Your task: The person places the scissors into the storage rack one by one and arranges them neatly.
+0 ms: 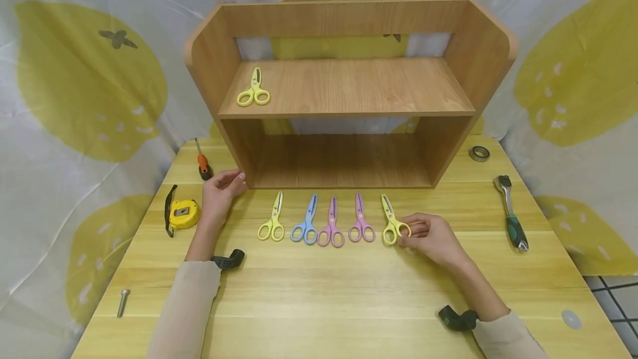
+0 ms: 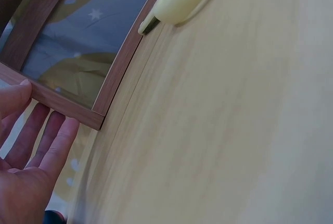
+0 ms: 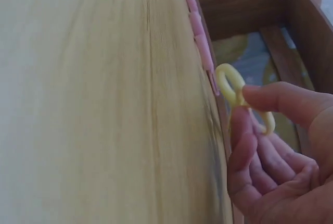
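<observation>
A wooden two-tier shelf (image 1: 349,118) stands on the table, and my left hand (image 1: 221,193) holds the lower front corner of its left side. In the left wrist view, the thumb lies on one side of the panel and the fingers (image 2: 57,146) on the other. On the right, my right hand (image 1: 431,237) pinches the handle of the yellow scissors (image 1: 390,209), seen close up as a yellow loop (image 3: 226,86) in the right wrist view. Left of it lie two pink scissors (image 1: 359,212) (image 1: 333,215), blue scissors (image 1: 310,212) and another yellow pair (image 1: 276,212).
One yellow pair of scissors (image 1: 256,85) lies on the upper shelf board at left. A screwdriver (image 1: 201,160), tape measure (image 1: 183,214) and bolt (image 1: 122,303) lie along the left side. At right are a ring bearing (image 1: 479,153), ratchet wrench (image 1: 510,209) and clear disc (image 1: 571,319).
</observation>
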`<state>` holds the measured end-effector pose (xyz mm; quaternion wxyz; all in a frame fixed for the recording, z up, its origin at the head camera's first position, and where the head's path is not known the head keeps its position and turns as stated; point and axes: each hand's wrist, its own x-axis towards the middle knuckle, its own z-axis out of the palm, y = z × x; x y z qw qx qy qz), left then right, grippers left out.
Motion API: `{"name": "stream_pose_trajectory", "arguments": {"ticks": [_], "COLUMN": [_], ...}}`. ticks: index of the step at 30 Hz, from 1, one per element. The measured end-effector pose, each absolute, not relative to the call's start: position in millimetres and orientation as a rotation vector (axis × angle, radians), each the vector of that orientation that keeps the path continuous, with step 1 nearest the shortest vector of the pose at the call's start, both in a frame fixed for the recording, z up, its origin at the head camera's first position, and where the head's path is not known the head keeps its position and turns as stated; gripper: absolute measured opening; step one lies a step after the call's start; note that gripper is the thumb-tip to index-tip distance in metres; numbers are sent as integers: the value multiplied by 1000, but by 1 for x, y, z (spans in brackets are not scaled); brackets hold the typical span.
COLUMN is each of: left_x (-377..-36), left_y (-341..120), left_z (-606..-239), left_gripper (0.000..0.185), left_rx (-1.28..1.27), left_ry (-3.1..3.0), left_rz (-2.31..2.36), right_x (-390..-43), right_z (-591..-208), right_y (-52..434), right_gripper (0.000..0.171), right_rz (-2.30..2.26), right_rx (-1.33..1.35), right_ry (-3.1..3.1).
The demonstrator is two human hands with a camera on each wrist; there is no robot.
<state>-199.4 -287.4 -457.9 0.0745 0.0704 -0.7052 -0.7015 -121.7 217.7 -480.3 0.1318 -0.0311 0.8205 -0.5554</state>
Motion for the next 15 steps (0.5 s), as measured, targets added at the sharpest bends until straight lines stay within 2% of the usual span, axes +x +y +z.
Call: {"name": "stream_pose_trajectory", "arguments": {"ticks": [8, 15], "left_x": [-200, -198], "left_y": [-287, -287], "left_z": [-456, -455], "left_gripper": [35, 34], "left_rx": [209, 217], "left_ry": [-2139, -2142], "left_rz": [-2087, -2096], "right_x": [-122, -123], "right_z": [-457, -418], "right_y": [215, 203], "right_gripper": [46, 38], "right_rz": [-1689, -1799], "right_rx": [-149, -290], "right_ry": [2408, 2450]}}
